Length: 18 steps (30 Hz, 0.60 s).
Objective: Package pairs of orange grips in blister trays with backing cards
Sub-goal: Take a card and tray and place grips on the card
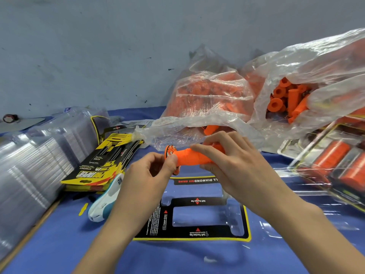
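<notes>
Holding orange grip (194, 158), both hands, card (194, 218) reading "DIAMOND MX GRIPS"

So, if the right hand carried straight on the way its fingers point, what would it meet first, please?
The right hand, gripping the orange rubber grip, points leftward at the left hand, which pinches the grip's flanged end. It would probably meet that hand's thumb first, though depth is unclear.

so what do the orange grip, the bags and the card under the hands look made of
Orange grip: looks like matte rubber or soft plastic, no shine, moulded flange at its end; both the left hand and right hand hold it.
Bags: thin clear plastic film, crinkled and glossy.
Backing card: seemingly printed cardboard, flat, black with a yellow border.
</notes>
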Each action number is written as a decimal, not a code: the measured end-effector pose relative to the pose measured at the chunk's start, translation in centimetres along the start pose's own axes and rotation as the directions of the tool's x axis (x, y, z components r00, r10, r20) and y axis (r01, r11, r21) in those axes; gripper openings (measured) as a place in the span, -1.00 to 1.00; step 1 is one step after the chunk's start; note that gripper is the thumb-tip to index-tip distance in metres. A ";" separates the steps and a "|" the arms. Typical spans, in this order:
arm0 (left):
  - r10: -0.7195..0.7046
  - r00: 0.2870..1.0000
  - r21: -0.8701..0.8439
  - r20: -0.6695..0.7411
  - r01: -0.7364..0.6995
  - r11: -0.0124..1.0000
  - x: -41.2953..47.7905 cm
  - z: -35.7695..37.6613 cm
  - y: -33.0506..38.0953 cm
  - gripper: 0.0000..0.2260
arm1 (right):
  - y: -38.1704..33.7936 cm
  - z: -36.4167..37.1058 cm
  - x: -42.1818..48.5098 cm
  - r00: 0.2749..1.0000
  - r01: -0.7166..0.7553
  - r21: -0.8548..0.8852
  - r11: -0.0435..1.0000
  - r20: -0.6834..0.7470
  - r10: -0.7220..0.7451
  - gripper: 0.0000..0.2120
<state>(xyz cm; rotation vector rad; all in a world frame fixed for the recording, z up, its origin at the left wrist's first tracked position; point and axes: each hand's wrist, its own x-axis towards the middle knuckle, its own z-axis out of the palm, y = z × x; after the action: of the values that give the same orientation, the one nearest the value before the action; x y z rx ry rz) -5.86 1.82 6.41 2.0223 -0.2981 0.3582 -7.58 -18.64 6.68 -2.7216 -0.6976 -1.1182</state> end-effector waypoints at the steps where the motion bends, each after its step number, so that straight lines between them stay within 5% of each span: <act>1: -0.003 1.000 0.007 0.004 0.003 1.000 0.0 0.0 0.0 -0.75 | 0.0 0.0 -0.1 1.000 0.004 -0.001 1.000 -0.001 -0.004 -0.63; 4: 0.002 1.000 0.031 -0.013 -0.002 1.000 0.1 -0.4 -0.2 -0.71 | -0.1 -0.3 -0.1 0.999 -0.032 0.086 0.996 0.041 0.028 -0.58; 8: -0.085 0.996 0.156 -0.019 0.087 0.984 0.9 -1.8 -0.9 -0.70 | 1.6 -1.0 -0.2 0.963 -0.268 0.230 0.935 0.083 0.256 -0.58; 12: -0.186 0.982 0.240 0.041 0.172 0.956 1.0 -2.0 -1.7 -0.70 | 3.8 0.0 -1.4 0.863 -0.442 0.070 0.894 0.304 0.403 -0.66; 18: -0.285 0.950 0.282 0.124 0.241 0.929 0.7 -1.5 -2.1 -0.66 | 4.0 2.0 -2.5 0.737 -0.425 -0.074 0.902 0.551 0.392 -0.61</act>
<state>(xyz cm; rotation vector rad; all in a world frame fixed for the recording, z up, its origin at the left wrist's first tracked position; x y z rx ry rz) -4.66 4.03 5.59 2.3255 -0.0763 0.0632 -6.08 -22.58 3.78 -2.9431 -0.1332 -0.1920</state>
